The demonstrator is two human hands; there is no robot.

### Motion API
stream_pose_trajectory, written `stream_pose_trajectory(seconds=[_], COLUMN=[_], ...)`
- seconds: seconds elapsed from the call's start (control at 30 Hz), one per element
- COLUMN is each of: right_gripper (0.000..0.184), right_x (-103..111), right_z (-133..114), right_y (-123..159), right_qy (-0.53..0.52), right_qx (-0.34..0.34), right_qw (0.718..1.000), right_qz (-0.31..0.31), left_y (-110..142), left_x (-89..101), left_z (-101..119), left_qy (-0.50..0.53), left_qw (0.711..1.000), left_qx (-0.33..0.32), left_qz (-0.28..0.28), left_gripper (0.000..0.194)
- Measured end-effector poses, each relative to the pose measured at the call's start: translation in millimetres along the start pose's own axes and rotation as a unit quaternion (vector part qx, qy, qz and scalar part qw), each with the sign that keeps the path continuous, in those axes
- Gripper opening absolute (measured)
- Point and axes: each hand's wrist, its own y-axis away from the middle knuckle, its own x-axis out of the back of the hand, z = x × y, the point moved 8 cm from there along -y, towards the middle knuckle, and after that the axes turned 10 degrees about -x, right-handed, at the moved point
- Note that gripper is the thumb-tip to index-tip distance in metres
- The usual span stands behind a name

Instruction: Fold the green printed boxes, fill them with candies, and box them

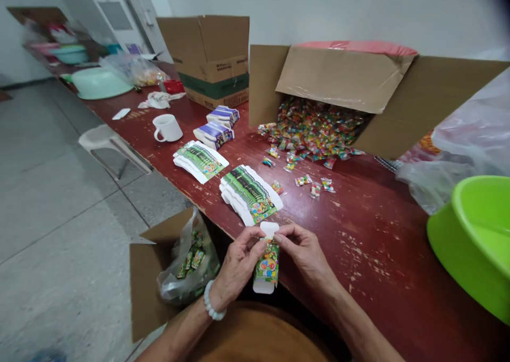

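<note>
"Any words you can read?"

"None. The tall brown box [211,49] at the upper centre has dark print [226,66] on its side, at least two short rows, but they're too blurred to make out."

"And under its green band [209,88]?"

"More print, faint and just as unreadable."

"What about the little carton [268,261] at the bottom centre?"

"Bright printed artwork on its green face; I can't pick out a letter or number."

"The flattened green cartons [255,196] in mid-frame?"

"Same sort of printing, overlapped and too small."

"And the purple cartons [215,134] just above them?"

"Patterned print, nothing legible."
</note>
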Motion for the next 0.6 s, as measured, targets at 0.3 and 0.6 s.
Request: stream_pose_trajectory(seconds=[0.3,0.6], right_gripper=[0.016,0.014], right_x=[-13.6,-17.7], right_z=[-25.2,-41.5], right_y=[-0.9,11.3], right_qy=[0.097,0.201], right_qx=[0.073,0.184], right_qw=[0.992,0.962], right_qz=[-0.038,-0.019], left_y=[-7.3,4.9], left_x=[10.9,-22.0], left_z=[0.5,-28.5], left_qy=[0.066,0.201], left_qw=[0.995,0.954], left_qx=[0.03,0.221], left_qz=[0.067,-0.032], left_gripper=[0.042,0.06])
